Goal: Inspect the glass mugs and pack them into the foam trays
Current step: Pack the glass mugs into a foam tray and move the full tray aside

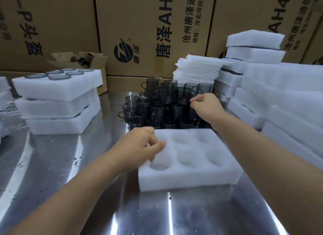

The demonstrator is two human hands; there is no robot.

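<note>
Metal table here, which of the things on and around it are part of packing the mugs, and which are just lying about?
Part of the job:
- empty six-hole foam tray, left hand on its edge
- pile of smoky glass mugs, right hand reaching in
- filled foam trays
- spare foam stacks

Lying about:
- printed cartons behind
- small open box

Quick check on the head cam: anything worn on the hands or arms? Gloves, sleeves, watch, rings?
Nothing worn that shows. The left hand and the right hand are both bare, with no gloves. Both forearms are uncovered up to the frame edge, so no sleeve shows. No watch, wristband or ring is visible, and no markings or tape.
</note>
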